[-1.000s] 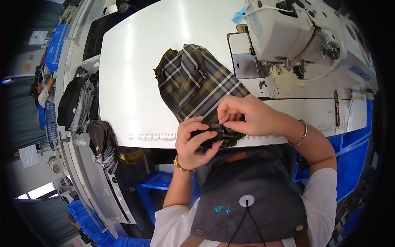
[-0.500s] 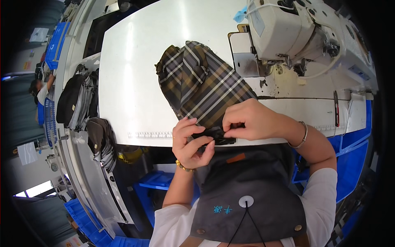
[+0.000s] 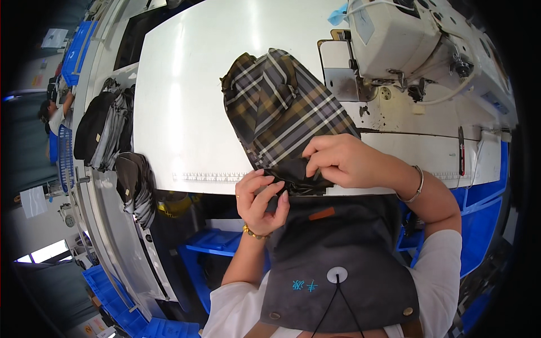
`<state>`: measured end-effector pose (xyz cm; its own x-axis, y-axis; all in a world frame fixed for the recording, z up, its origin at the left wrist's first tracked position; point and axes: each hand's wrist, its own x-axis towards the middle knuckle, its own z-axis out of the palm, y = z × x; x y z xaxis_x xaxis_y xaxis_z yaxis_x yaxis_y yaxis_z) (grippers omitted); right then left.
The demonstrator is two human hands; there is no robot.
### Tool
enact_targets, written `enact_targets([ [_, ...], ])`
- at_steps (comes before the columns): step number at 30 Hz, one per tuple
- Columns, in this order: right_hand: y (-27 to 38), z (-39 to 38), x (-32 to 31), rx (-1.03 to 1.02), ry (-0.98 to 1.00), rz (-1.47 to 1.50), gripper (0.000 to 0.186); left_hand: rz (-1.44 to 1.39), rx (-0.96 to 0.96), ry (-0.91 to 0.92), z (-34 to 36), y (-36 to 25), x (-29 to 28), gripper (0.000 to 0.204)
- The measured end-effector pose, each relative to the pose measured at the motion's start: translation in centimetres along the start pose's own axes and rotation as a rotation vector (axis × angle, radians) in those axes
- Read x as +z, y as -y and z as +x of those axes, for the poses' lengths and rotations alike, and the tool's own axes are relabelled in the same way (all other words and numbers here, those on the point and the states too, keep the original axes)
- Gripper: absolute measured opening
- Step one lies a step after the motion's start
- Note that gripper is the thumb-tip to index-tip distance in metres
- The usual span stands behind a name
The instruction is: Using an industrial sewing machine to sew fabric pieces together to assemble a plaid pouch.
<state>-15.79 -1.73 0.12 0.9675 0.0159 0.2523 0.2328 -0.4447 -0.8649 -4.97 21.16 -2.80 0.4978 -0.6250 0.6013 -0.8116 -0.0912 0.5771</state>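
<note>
A brown, black and white plaid fabric piece lies on the white tabletop, puckered and folded at its far end. Along its near end runs a shiny black edge, close to the table's front. From the left, my left hand pinches this black edge with curled fingers. On the other side, my right hand is closed, thumb and forefinger pressed together on the fabric near its right corner. Part of the black edge is hidden beneath the fingers.
A sewing machine stands at the back right, with small red-and-black snips nearer me. Dark cut pieces hang in stacks left of the table. Blue bins sit below. Another person is far off left.
The plaid piece has shifted slightly right and away from me, and more of its black edge shows. My left hand has dropped a little nearer; my right hand barely moves.
</note>
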Motion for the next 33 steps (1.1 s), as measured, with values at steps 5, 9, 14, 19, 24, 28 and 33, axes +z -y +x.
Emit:
enact_targets([
  [5, 2.0, 0.5, 0.0, 0.081, 0.071, -0.011, 0.008, -0.014, 0.036, -0.025, -0.1, 0.0, 0.3, 0.025],
  [9, 1.3, 0.2, 0.5, 0.079, 0.063, -0.040, 0.009, -0.022, 0.049, -0.021, 0.0, 0.2, 0.3, 0.026],
  [14, 1.6, 0.5, 0.4, 0.113, 0.044, -0.011, 0.007, -0.049, 0.080, -0.046, -0.4, 0.6, 0.2, 0.027],
  [19, 1.4, 0.8, 0.4, 0.181, 0.069, 0.024, 0.005, -0.044, 0.134, -0.034, -0.9, 1.1, 0.2, 0.021],
  [24, 1.0, 0.2, 0.8, 0.036, 0.044, -0.081, 0.016, -0.050, 0.149, -0.052, -1.1, 1.2, 0.4, 0.019],
  [28, 1.5, 0.4, 1.1, 0.031, 0.064, -0.159, 0.028, -0.053, 0.140, -0.086, -0.8, 1.0, 0.4, 0.021],
  [33, 1.6, 0.9, 1.8, -0.139, 0.033, -0.331, 0.046, -0.055, 0.186, -0.075, -1.1, 1.5, 0.4, 0.020],
])
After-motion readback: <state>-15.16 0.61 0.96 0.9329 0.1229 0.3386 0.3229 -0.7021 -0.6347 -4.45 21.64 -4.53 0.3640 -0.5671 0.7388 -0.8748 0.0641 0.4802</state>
